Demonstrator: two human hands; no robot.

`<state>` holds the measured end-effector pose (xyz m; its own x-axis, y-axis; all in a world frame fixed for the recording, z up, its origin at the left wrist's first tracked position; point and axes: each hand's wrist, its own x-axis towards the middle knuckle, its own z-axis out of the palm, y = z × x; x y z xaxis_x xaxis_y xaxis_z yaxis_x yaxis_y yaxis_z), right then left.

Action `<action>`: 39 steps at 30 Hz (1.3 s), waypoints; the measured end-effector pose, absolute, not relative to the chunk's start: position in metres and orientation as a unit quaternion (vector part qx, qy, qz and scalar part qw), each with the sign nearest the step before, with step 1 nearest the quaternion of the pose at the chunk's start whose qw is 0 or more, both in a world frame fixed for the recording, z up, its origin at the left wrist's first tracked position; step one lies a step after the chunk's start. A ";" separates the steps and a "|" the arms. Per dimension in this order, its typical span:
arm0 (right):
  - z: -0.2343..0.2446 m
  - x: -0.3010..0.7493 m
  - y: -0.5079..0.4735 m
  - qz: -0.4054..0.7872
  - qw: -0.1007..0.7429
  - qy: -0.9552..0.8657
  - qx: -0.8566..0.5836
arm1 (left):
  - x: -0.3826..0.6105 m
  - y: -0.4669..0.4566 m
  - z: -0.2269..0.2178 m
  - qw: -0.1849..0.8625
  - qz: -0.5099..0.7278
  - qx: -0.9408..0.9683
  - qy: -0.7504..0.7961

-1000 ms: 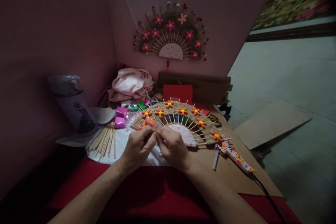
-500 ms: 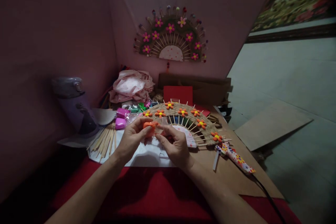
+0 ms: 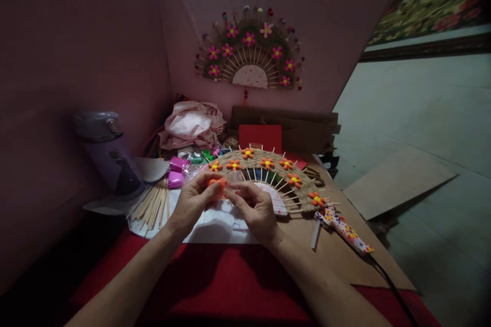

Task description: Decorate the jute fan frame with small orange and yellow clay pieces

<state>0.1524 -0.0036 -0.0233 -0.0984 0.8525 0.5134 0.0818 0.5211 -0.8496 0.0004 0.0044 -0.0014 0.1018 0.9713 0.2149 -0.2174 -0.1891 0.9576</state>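
Note:
My left hand (image 3: 192, 204) is closed around a lump of orange clay (image 3: 217, 184), held just above the table. My right hand (image 3: 255, 209) meets it from the right, with fingertips pinched at the clay's edge. Both hands hover in front of a woven half-round fan piece (image 3: 268, 173) with skewer spokes and several orange clay flowers on its rim. A white sheet (image 3: 215, 227) lies under the hands.
A bundle of wooden skewers (image 3: 153, 204) lies left, beside pink clay packs (image 3: 176, 171) and a purple bottle (image 3: 107, 153). A patterned glue gun (image 3: 343, 230) with a black cord lies right. A finished pink-flower fan (image 3: 249, 51) hangs on the pink board behind.
Both hands have risen a little from the sheet, and the orange clay has come out into the left hand's fingers. In the last half second they barely moved.

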 end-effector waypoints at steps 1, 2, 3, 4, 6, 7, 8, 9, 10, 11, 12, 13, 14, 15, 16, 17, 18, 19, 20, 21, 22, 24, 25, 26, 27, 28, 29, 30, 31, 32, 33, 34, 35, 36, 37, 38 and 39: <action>-0.023 0.152 -0.004 0.345 0.580 -0.647 -0.354 | 0.000 0.004 -0.001 0.527 0.562 0.527 0.359; -0.024 0.152 -0.004 0.358 0.584 -0.638 -0.350 | 0.000 0.004 -0.001 0.527 0.557 0.532 0.359; -0.024 0.151 -0.003 0.376 0.581 -0.635 -0.343 | 0.001 0.004 -0.002 0.527 0.553 0.537 0.357; -0.023 0.151 -0.003 0.397 0.573 -0.634 -0.335 | 0.001 0.003 -0.002 0.528 0.549 0.542 0.355; -0.023 0.151 -0.003 0.435 0.552 -0.635 -0.322 | 0.001 0.003 -0.003 0.530 0.543 0.548 0.351; -0.022 0.151 -0.003 0.440 0.551 -0.632 -0.322 | 0.001 0.003 -0.003 0.532 0.545 0.546 0.350; -0.022 0.150 -0.003 0.431 0.558 -0.628 -0.330 | 0.001 0.003 -0.003 0.535 0.548 0.537 0.353; -0.021 0.150 -0.003 0.413 0.569 -0.624 -0.341 | 0.000 0.003 -0.004 0.538 0.553 0.526 0.357; -0.020 0.150 -0.004 0.393 0.577 -0.623 -0.354 | 0.000 0.003 -0.004 0.540 0.558 0.515 0.363; -0.019 0.150 -0.004 0.377 0.581 -0.624 -0.363 | -0.001 0.003 -0.004 0.541 0.563 0.504 0.369; -0.018 0.150 -0.004 0.368 0.581 -0.627 -0.367 | -0.001 0.003 -0.004 0.541 0.566 0.498 0.373; -0.018 0.150 -0.005 0.366 0.579 -0.629 -0.366 | -0.001 0.003 -0.003 0.540 0.568 0.496 0.374; -0.017 0.150 -0.005 0.371 0.578 -0.630 -0.362 | -0.001 0.003 -0.003 0.539 0.568 0.498 0.372; -0.017 0.151 -0.004 0.381 0.578 -0.628 -0.355 | -0.001 0.003 -0.002 0.537 0.569 0.502 0.369; -0.017 0.151 -0.004 0.396 0.576 -0.625 -0.348 | -0.001 0.003 -0.002 0.535 0.570 0.505 0.366; -0.018 0.151 -0.003 0.417 0.570 -0.620 -0.341 | 0.000 0.002 -0.001 0.534 0.572 0.506 0.363; -0.018 0.151 -0.003 0.437 0.563 -0.616 -0.336 | 0.001 0.002 -0.001 0.534 0.574 0.504 0.362; -0.018 0.151 -0.002 0.454 0.556 -0.612 -0.332 | 0.001 0.003 -0.001 0.534 0.579 0.498 0.363; -0.019 0.151 -0.002 0.463 0.551 -0.610 -0.331 | 0.001 0.003 -0.001 0.534 0.585 0.489 0.366; -0.019 0.151 -0.002 0.464 0.552 -0.607 -0.334 | 0.001 0.003 -0.002 0.533 0.591 0.478 0.370; -0.019 0.150 -0.002 0.460 0.557 -0.604 -0.337 | 0.001 0.004 -0.002 0.533 0.597 0.470 0.373; -0.019 0.150 -0.002 0.454 0.566 -0.601 -0.336 | 0.000 0.004 -0.003 0.531 0.601 0.464 0.376; -0.019 0.150 -0.003 0.459 0.565 -0.601 -0.331 | 0.000 0.004 -0.003 0.530 0.601 0.467 0.374; -0.019 0.150 -0.003 0.470 0.561 -0.600 -0.323 | 0.000 0.004 -0.003 0.528 0.600 0.473 0.370; -0.018 0.150 -0.002 0.484 0.554 -0.600 -0.313 | 0.000 0.004 -0.003 0.527 0.599 0.479 0.366; -0.018 0.150 -0.002 0.501 0.545 -0.600 -0.304 | 0.000 0.004 -0.003 0.525 0.598 0.485 0.362; -0.018 0.150 -0.002 0.516 0.538 -0.598 -0.296 | 0.000 0.003 -0.003 0.522 0.598 0.490 0.359; -0.019 0.150 -0.001 0.528 0.535 -0.593 -0.289 | 0.000 0.003 -0.003 0.521 0.598 0.493 0.357; -0.019 0.150 -0.001 0.537 0.535 -0.587 -0.286 | 0.001 0.003 -0.003 0.520 0.600 0.493 0.355; -0.020 0.149 0.000 0.541 0.538 -0.580 -0.286 | 0.001 0.003 -0.002 0.520 0.602 0.492 0.354; -0.021 0.149 0.000 0.539 0.544 -0.574 -0.289 | 0.001 0.003 -0.002 0.520 0.605 0.489 0.353; -0.021 0.149 0.000 0.535 0.550 -0.569 -0.295 | 0.001 0.003 -0.002 0.518 0.609 0.486 0.352; -0.022 0.148 0.001 0.528 0.556 -0.566 -0.303 | 0.001 0.004 -0.003 0.515 0.614 0.484 0.352; -0.023 0.148 0.001 0.521 0.561 -0.562 -0.313 | 0.000 0.004 -0.003 0.512 0.617 0.483 0.352; -0.023 0.148 0.001 0.514 0.566 -0.558 -0.322 | 0.000 0.005 -0.003 0.508 0.620 0.484 0.351; -0.022 0.148 0.000 0.509 0.570 -0.554 -0.330 | -0.001 0.005 -0.004 0.505 0.620 0.487 0.350; -0.022 0.148 0.000 0.507 0.572 -0.551 -0.335 | -0.001 0.006 -0.004 0.504 0.619 0.491 0.349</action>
